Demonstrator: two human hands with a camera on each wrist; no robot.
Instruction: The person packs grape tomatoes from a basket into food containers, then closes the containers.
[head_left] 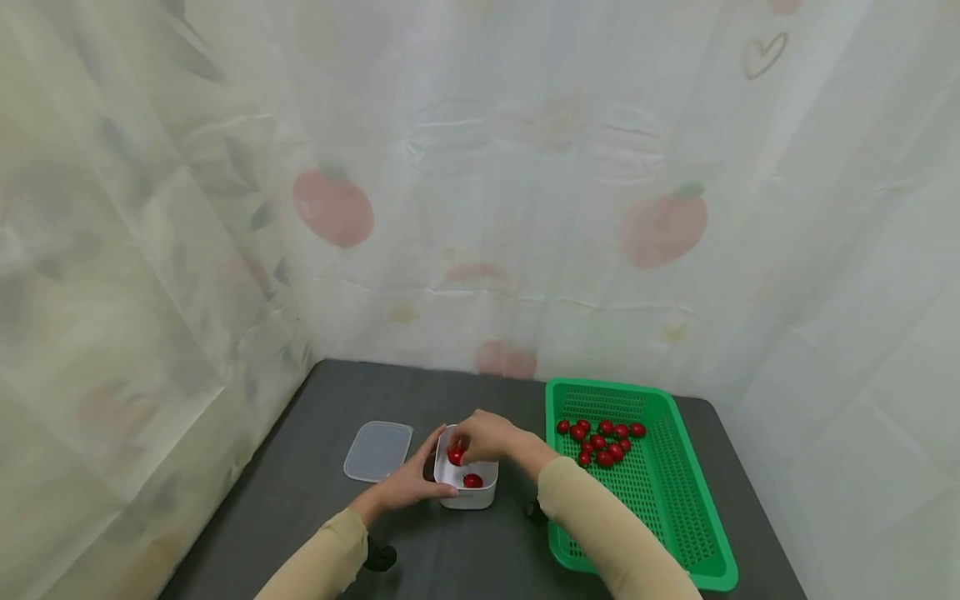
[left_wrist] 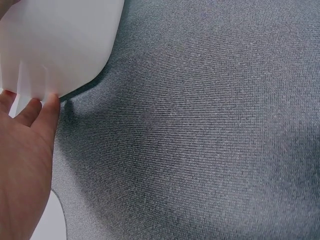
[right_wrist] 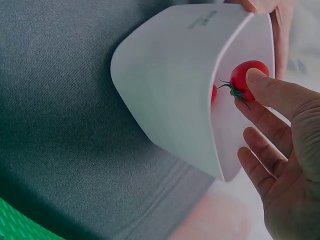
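A white container (head_left: pixel 469 500) stands on the dark table, a cherry tomato (head_left: pixel 472 481) lying inside it. My left hand (head_left: pixel 405 485) grips this container from its left side, the thumb at the near rim; in the left wrist view its fingertips (left_wrist: pixel 50 102) touch the wall. Between thumb and index finger, my right hand (head_left: pixel 487 437) pinches another cherry tomato (right_wrist: pixel 245 80) with a green stem, held at the container's opening. The other fingers of that hand are spread and loosely bent. Only a sliver of the tomato inside shows in the right wrist view.
Flat on the table, left of the container, lies a translucent lid (head_left: pixel 378 450). A green basket (head_left: pixel 693 492) stands on the right, with several cherry tomatoes (head_left: pixel 604 458) toward its far left part. Printed curtains (head_left: pixel 480 208) hang behind the table and along both sides.
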